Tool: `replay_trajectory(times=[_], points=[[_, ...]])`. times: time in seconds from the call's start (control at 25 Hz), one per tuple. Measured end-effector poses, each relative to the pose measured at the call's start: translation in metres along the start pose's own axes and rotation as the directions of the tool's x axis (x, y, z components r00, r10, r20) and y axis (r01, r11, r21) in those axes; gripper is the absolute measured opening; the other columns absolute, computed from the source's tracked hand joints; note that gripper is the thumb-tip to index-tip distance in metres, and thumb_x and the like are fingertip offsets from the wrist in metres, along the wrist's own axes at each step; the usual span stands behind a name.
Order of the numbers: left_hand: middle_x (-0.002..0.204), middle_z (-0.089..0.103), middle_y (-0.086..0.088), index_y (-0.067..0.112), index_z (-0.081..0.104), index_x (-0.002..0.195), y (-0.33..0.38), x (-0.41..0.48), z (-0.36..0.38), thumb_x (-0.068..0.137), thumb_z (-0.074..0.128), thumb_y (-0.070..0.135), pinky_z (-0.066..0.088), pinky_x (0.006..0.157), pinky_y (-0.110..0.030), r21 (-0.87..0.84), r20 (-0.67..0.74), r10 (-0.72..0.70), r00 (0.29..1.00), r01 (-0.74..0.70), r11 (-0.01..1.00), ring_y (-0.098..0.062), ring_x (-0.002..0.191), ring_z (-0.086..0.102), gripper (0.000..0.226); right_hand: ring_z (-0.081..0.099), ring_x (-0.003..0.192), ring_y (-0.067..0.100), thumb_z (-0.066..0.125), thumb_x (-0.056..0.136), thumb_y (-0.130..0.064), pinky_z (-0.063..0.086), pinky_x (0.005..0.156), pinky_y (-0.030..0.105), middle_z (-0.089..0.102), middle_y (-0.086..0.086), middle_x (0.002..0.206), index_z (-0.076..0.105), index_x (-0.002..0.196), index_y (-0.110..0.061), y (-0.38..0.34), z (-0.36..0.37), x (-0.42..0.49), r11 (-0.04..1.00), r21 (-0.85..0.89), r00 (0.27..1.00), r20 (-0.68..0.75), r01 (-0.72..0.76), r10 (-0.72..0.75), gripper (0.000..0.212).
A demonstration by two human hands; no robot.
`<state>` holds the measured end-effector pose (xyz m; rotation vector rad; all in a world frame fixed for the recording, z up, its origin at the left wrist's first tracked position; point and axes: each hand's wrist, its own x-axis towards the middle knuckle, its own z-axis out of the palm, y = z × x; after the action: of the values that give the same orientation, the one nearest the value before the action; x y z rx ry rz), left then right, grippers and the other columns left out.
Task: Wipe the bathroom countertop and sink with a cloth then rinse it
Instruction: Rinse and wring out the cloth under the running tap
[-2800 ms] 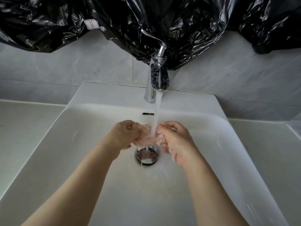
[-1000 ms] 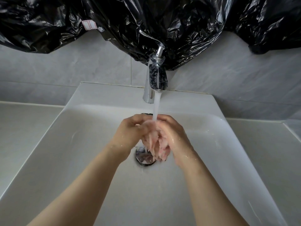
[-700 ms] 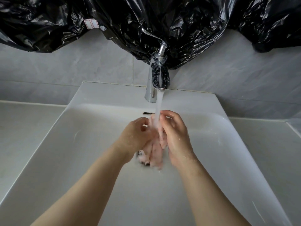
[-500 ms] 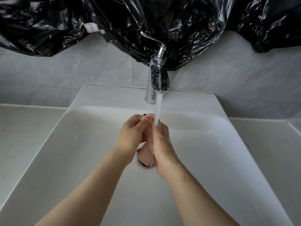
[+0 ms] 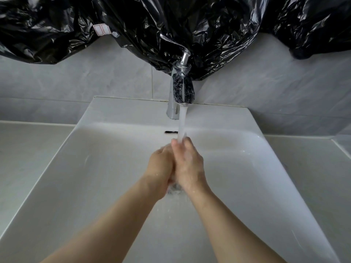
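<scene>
**Cloth under the tap, pressed between two hands**

We are at the rinsing step. The left hand (image 5: 161,165) and right hand (image 5: 190,164) meet palm to palm over the middle of the sink (image 5: 91,168), right where the stream of water (image 5: 182,123) from the faucet (image 5: 179,92) lands on the fingertips (image 5: 188,142). The cloth (image 5: 171,179) is almost wholly hidden between them. Only a pale sliver at the heels of the hands looks like it, just above the drain (image 5: 176,188).

The left hand is curled round what it holds. The right lies with fingers nearly straight, pressing flat against it rather than clutching.

We judge the cloth to be soft, limp and heavy with water (a small soaked rag wads up readily and sheds drips, as the spatter below the wrists suggests). It should be slick but in no way fragile. We would gather it into one bunch and take it around the middle, so no loose tail trails into the drain, then squeeze firmly. The countertop (image 5: 28,149) lies on either side, and black plastic sheeting (image 5: 199,25) hangs over the wall behind.
</scene>
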<state>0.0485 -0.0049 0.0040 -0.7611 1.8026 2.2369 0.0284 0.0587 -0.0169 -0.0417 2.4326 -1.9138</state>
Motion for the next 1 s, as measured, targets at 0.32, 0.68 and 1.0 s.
replay_trajectory(times=[0.32, 0.68, 1.0], points=[[0.062, 0.058, -0.003, 0.007, 0.057, 0.072, 0.002, 0.018, -0.029, 0.088, 0.059, 0.011, 0.054, 0.061, -0.031, 0.349, -0.006, 0.320, 0.947, -0.298, 0.888, -0.018, 0.057, 0.055, 0.016, 0.064, 0.065, 0.017, 0.053, 0.090, -0.043, 0.053, 0.058, 0.031, 0.070, 0.005, 0.088, 0.053, 0.095, -0.022, -0.006, -0.014, -0.001, 0.976, -0.008, 0.975, 0.051, -0.217, 0.217, 0.022], [0.115, 0.050, -0.009, 0.011, 0.063, 0.104, 0.036, -0.007, -0.039, 0.082, 0.055, 0.000, 0.037, 0.078, -0.024, 0.763, -0.060, 0.806, 0.589, -0.494, 0.418, -0.024, 0.090, 0.055, 0.026, 0.057, 0.059, 0.022, 0.059, 0.082, -0.018, 0.044, 0.054, 0.029, 0.058, -0.006, 0.055, 0.058, 0.061, -0.021, -0.021, -0.023, -0.009, 0.999, -0.033, 0.998, 0.061, -0.031, 0.033, 0.021], [0.154, 0.019, 0.002, 0.017, 0.024, 0.146, 0.138, -0.005, -0.018, 0.085, 0.059, 0.031, 0.018, 0.108, -0.052, 0.936, 0.301, 0.854, 0.424, -0.301, -0.180, -0.030, 0.142, 0.009, 0.072, 0.057, 0.050, -0.007, 0.050, 0.084, -0.007, 0.046, 0.047, 0.011, 0.066, -0.007, 0.070, 0.067, 0.084, -0.013, -0.034, -0.032, -0.021, 0.997, -0.074, 0.984, 0.177, -0.012, 0.025, 0.017]])
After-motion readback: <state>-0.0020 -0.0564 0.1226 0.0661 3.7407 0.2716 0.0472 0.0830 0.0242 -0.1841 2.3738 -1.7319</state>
